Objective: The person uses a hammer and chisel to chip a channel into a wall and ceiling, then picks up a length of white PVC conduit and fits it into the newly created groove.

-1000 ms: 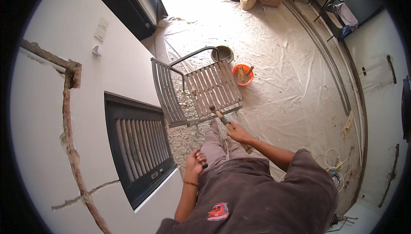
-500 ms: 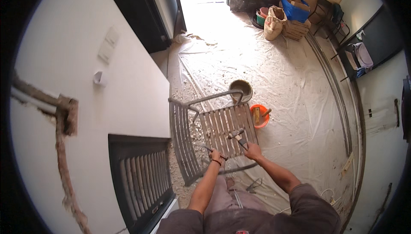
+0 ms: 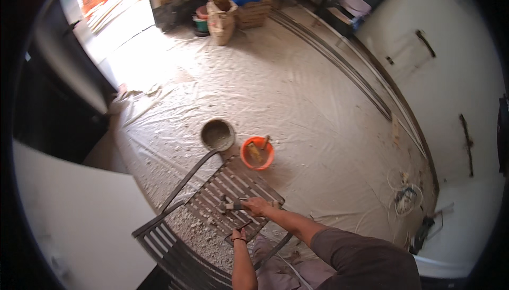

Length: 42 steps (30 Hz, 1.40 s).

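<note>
My right hand (image 3: 256, 206) is closed round the handle of a hammer (image 3: 231, 205), its head pointing left over the slatted seat of a metal chair (image 3: 207, 197). Just below it, my left hand (image 3: 238, 234) grips a thin dark chisel (image 3: 244, 225) above the near part of the seat. Hammer and chisel are apart. The chair's curved slatted back lies to the left. Beyond the seat stand a grey bucket (image 3: 218, 135) with grey stuff inside and an orange bucket (image 3: 257, 153) holding murky water and a wooden-handled tool.
Rubble (image 3: 196, 234) litters the plastic floor sheet (image 3: 318, 147) under and left of the chair. A white wall corner (image 3: 79, 210) stands close on the left. A paper sack (image 3: 221, 19) and boxes are at the back. Cables (image 3: 405, 197) lie at the right.
My view has turned to the right, so the chair and buckets appear farther left. The hammer has swung to point left, and both hands still hold their tools.
</note>
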Available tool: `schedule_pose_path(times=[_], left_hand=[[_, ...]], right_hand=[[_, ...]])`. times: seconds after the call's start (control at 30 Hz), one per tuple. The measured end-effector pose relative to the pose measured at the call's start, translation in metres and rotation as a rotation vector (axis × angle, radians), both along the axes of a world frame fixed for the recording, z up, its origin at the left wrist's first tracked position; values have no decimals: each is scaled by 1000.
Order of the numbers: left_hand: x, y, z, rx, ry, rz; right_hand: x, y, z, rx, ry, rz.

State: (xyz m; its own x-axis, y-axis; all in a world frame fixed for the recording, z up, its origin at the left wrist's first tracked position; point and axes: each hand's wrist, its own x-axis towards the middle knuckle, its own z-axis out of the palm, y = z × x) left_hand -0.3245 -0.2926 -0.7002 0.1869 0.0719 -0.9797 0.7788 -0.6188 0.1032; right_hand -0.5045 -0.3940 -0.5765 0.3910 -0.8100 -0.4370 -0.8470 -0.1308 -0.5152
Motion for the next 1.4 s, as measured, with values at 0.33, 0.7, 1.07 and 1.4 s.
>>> schedule_pose_path(times=[0.33, 0.7, 1.07, 1.4], left_hand=[[-16, -31, -11, -19, 65, -271], [6, -34, 32, -256, 148, -1027], [-142, 16, 261, -597, -354, -1403], [-293, 286, 187, -394, -312, -1685]], right_hand=[[-24, 13, -47, -8, 91, -64], [-150, 188, 69, -80, -286, -1053], [-368, 510, 81, 708, -272, -1367], [-595, 447, 80, 591, -55, -919]])
